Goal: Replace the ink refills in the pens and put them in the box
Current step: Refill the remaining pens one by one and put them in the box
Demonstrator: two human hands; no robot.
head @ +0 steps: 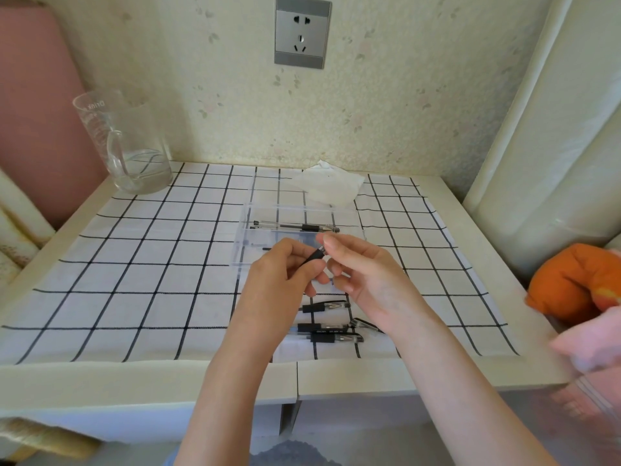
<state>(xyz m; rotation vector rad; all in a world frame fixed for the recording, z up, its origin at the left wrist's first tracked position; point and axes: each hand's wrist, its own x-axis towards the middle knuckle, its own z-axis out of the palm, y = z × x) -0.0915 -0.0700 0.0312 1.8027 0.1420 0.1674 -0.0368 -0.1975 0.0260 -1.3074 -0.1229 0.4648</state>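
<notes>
Hands pinch pen point(315, 256) — left hand point(282, 274) barrel, right hand point(363, 270) tip.

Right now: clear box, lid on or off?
Cannot tell. The clear box looks open-topped with one pen lying across it, but its transparency and the hands hide any lid.

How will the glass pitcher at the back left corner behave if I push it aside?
The glass pitcher looks tall against its base, so a push near the rim may tip it; pushing low seems safer. It holds only a little water, so it is probably fairly light and may slide on the checked cloth. Being clear glass, it is likely fragile.
</notes>
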